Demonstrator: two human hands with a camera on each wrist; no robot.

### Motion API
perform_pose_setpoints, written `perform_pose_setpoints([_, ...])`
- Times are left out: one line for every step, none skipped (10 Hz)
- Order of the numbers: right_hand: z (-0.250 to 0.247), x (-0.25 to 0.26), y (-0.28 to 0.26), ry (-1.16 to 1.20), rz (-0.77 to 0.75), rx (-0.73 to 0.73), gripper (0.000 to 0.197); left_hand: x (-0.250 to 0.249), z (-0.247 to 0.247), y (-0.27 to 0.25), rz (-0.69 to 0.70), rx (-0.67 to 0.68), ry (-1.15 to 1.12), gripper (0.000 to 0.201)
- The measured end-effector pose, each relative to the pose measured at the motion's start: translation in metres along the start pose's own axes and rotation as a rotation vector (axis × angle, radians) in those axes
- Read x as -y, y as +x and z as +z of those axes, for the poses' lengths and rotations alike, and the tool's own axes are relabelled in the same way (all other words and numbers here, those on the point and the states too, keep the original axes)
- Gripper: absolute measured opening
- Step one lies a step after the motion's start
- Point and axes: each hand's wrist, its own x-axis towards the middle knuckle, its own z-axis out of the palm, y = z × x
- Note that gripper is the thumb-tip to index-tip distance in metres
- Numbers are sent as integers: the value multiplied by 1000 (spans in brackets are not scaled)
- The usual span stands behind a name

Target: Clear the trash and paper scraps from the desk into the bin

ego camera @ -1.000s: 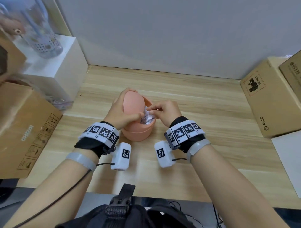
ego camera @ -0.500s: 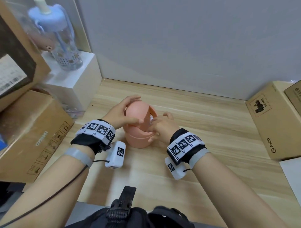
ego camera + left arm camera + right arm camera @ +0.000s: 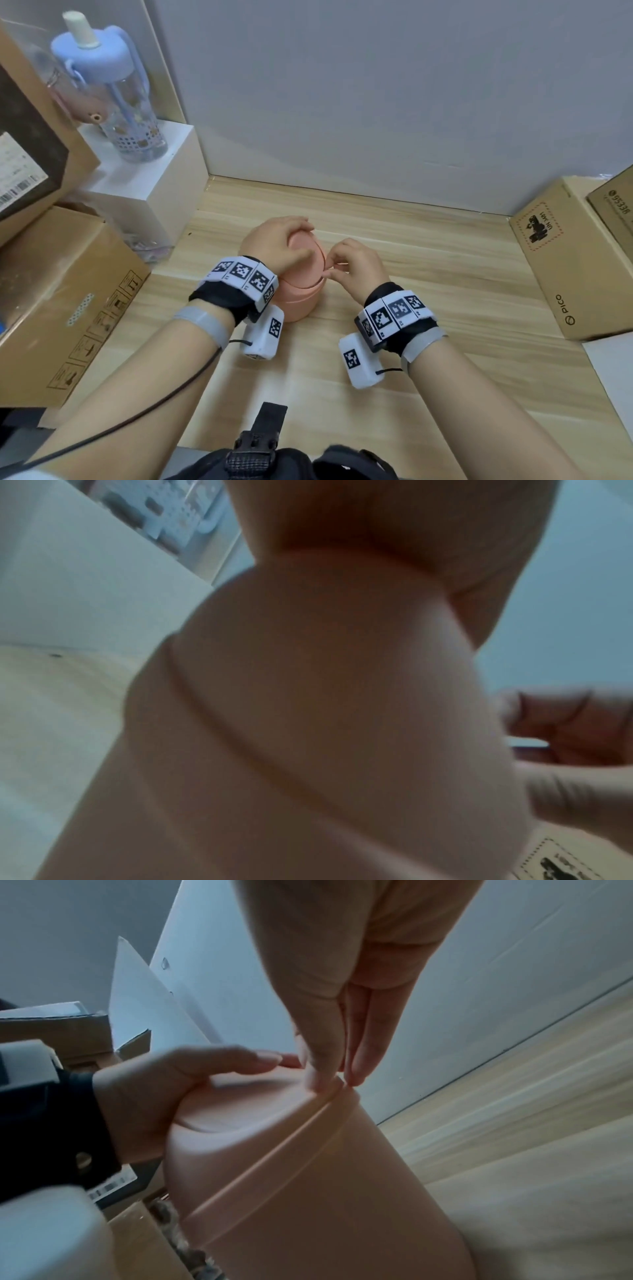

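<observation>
A small pink bin (image 3: pixel 301 301) stands mid-desk with its domed lid (image 3: pixel 303 245) down, so no paper shows inside. My left hand (image 3: pixel 277 243) lies over the lid from the left, fingers across its top and thumb at its near side, gripping it; the right wrist view shows this left hand (image 3: pixel 164 1085) too. My right hand (image 3: pixel 349 267) is at the bin's right, its straight fingertips (image 3: pixel 322 1080) touching the lid's edge where it meets the bin's rim (image 3: pixel 308 1129). The bin's wall (image 3: pixel 308 723) fills the left wrist view.
Cardboard boxes (image 3: pixel 61 308) stand at the left, with a white block (image 3: pixel 150 178) carrying a blue-lidded bottle (image 3: pixel 116 96) behind them. More boxes (image 3: pixel 568 260) line the right edge. A grey wall (image 3: pixel 376 102) closes the back. Bare wooden desk (image 3: pixel 445 274) surrounds the bin.
The lid, tilted up a second ago with crumpled paper showing in the bin's mouth, now lies down over it. My right hand has come out of the opening to the lid's edge.
</observation>
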Motion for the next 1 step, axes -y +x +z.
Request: perform_pose_setpoints([-6,8,9,78,49,-64,9,0,10,0,-60,-189,-129,53])
